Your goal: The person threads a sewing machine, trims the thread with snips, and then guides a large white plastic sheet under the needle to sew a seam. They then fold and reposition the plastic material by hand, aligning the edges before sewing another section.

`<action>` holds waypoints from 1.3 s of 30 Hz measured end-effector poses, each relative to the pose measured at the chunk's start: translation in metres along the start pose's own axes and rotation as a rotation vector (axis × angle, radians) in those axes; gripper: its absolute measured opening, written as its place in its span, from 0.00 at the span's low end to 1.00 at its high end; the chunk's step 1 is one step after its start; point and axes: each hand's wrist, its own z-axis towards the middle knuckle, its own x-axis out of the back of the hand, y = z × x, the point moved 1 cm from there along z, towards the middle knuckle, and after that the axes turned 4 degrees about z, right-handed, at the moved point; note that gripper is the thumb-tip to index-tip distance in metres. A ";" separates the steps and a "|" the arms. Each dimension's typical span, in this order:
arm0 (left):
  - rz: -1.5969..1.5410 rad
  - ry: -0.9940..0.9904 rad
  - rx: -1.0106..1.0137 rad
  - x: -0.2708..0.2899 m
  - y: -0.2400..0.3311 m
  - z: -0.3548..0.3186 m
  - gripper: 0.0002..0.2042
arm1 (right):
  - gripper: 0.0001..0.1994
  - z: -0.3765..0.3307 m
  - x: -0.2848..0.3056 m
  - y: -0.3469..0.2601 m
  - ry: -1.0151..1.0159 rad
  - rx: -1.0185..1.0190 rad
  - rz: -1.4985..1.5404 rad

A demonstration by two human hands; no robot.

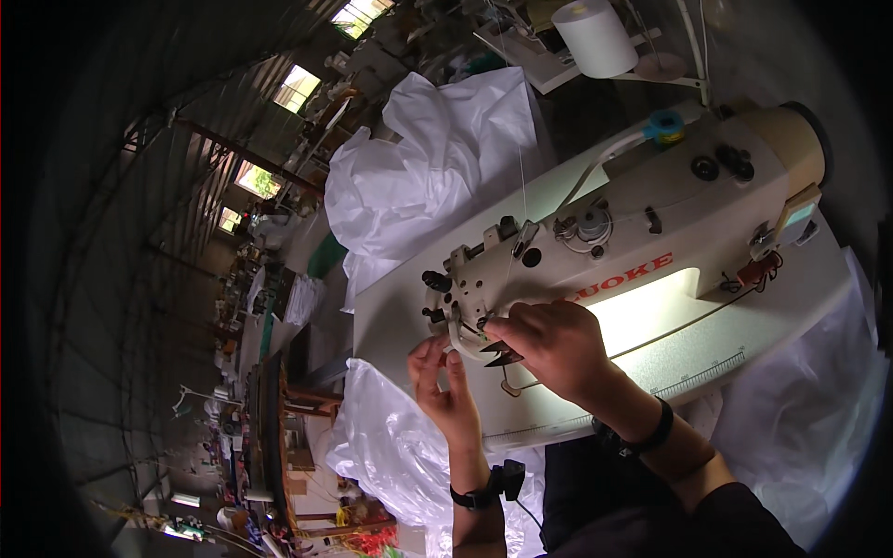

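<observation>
A white industrial sewing machine (633, 223) stands in front of me, its lamp lighting the bed. Beside the needle end, my left hand (445, 395) is closed in a pinch, fingertips up near the white curved guard (456, 327). Whatever lies between those fingers is too small to make out. My right hand (558, 346) is closed just to the right of it, at the same end of the machine head. Dark pointed blades of what look like thread snips (502, 355) stick out below its fingers. The needle and presser foot are mostly hidden by my hands.
White glossy fabric (428, 167) is heaped behind the machine, with more fabric (400, 446) hanging at the near left and more (791, 400) at the right. A white thread cone (595, 37) stands at the back. The machine's white table (381, 321) reaches left, toward a cluttered workshop.
</observation>
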 end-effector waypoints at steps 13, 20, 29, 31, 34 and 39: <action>-0.053 -0.004 -0.010 -0.002 -0.009 -0.002 0.10 | 0.07 0.001 0.002 0.002 -0.011 0.037 -0.009; -0.226 0.263 -0.042 0.020 0.026 0.004 0.15 | 0.08 0.000 0.011 0.003 -0.002 -0.015 0.059; -1.605 0.099 -0.671 0.191 0.089 -0.007 0.22 | 0.16 -0.004 0.018 0.000 -0.063 -0.077 0.157; -1.545 0.166 -0.551 0.173 0.080 -0.002 0.24 | 0.16 -0.002 0.018 -0.003 -0.064 -0.089 0.209; -0.904 0.198 -0.362 0.123 0.057 0.020 0.22 | 0.16 -0.001 0.017 -0.006 -0.062 -0.077 0.178; -0.237 0.133 -0.011 0.053 0.022 0.022 0.09 | 0.10 0.004 0.010 -0.005 0.033 0.010 0.150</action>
